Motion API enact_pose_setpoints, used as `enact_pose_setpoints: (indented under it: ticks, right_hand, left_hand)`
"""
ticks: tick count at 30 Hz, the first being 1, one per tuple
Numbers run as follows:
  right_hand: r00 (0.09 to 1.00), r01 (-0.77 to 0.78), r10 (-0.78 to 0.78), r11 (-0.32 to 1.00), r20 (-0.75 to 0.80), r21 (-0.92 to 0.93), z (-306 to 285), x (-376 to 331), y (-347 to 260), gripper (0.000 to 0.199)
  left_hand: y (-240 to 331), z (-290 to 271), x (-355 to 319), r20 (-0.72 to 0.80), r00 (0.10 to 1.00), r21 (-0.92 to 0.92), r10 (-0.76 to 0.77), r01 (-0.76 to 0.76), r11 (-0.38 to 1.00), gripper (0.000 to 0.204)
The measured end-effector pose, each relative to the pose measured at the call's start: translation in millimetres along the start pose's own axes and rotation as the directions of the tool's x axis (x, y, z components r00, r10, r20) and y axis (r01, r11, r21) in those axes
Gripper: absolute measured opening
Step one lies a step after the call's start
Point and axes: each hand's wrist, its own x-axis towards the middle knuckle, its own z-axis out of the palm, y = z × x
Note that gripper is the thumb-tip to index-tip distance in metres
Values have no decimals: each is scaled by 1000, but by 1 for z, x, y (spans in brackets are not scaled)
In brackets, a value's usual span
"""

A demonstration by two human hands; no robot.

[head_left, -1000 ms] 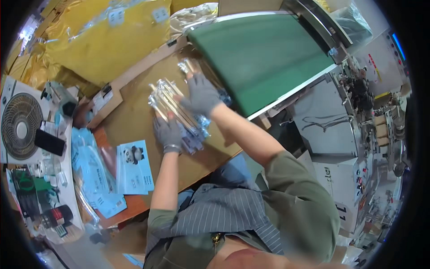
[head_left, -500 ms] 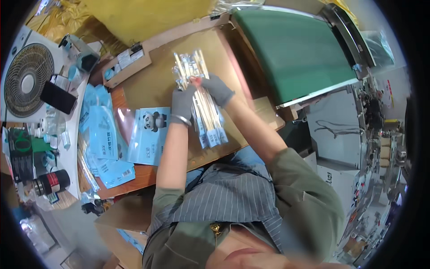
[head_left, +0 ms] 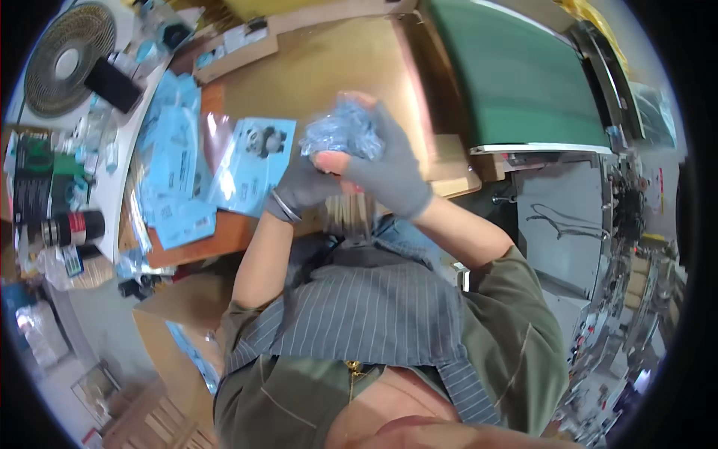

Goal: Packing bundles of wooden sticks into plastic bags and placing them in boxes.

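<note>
Between my gloved hands stands a bundle of wrapped chopsticks (head_left: 349,217), tipped up so its crumpled blue wrapper ends face me and the pale sticks point down toward my lap. My left hand (head_left: 305,183), in a grey fingerless glove with a bracelet at the wrist, is closed round the near left side. From the right, my right hand (head_left: 393,168) wraps the bundle, its thumb across the front and fingers behind the blue ends. Blue panda-printed pouches (head_left: 258,161) lie on the table just left of my left hand.
More blue pouches (head_left: 172,150) are heaped at the table's left. A cardboard tray (head_left: 238,56) sits at the back. A green conveyor belt (head_left: 523,82) stands at the right. Farther left are a fan (head_left: 69,63), a phone (head_left: 114,84) and a black bottle (head_left: 73,228).
The chopstick bundle has gone from lying nearly flat over the table to tipped up, blue ends raised, closer to my body. Both hands have shifted their hold. The whole view has shifted too.
</note>
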Motion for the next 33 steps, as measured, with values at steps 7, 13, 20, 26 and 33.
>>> enact_pose_setpoints:
  ticks: [7, 13, 20, 26, 33]
  right_hand:
    - [789, -249, 254, 965, 559, -87, -54, 9, 34, 35]
    - [934, -194, 133, 968, 331, 160, -51, -10, 67, 16]
    - [925, -214, 159, 968, 344, 128, -38, -3, 60, 18]
    - [872, -292, 248, 956, 422, 41, -17, 10, 62, 21]
    - [743, -445, 369, 895, 558, 1, 36, 33, 82, 47]
  left_hand:
    - [-52, 39, -52, 96, 960, -765, -261, 239, 597, 49]
    - [-95, -28, -66, -441, 889, 897, 127, 440, 34, 29]
    - [-100, -78, -73, -398, 913, 917, 91, 394, 63, 16]
    - [-91, -97, -87, -539, 806, 771, 243, 357, 527, 34]
    - [-168, -75, -98, -694, 691, 551, 201, 330, 767, 31]
